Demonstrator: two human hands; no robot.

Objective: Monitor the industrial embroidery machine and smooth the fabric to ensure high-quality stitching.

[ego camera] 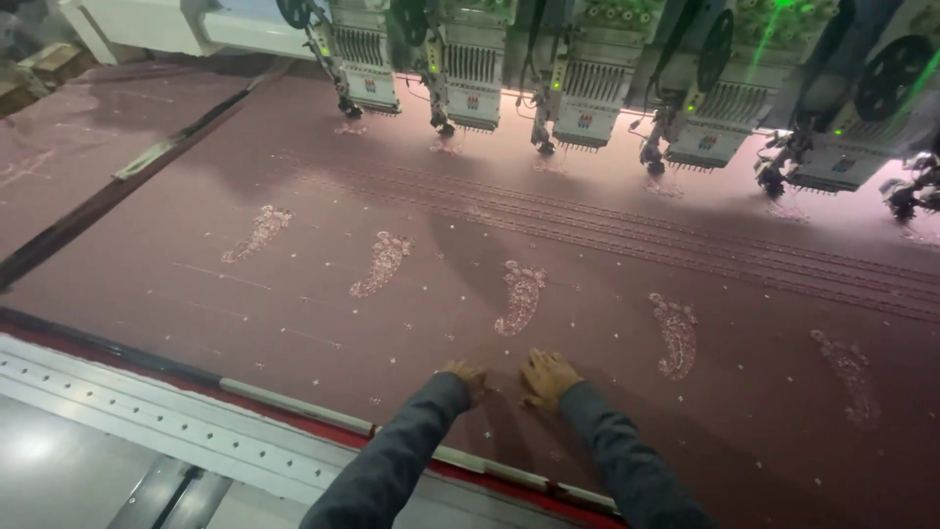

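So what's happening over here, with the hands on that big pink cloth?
A person leans over a long embroidery machine, both hands pressed flat on the stretched pink fabric. The left hand and right hand lie side by side near the frame's front edge, just below one paisley motif. A row of similar motifs runs across the cloth, and the stitching heads stand further back, over the fabric's far side. Neither hand holds anything.

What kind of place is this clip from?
Likely a textile embroidery workshop: a row of embroidery machine heads above stretched mauve fabric bearing paisley motifs, both hands pressed flat on it.
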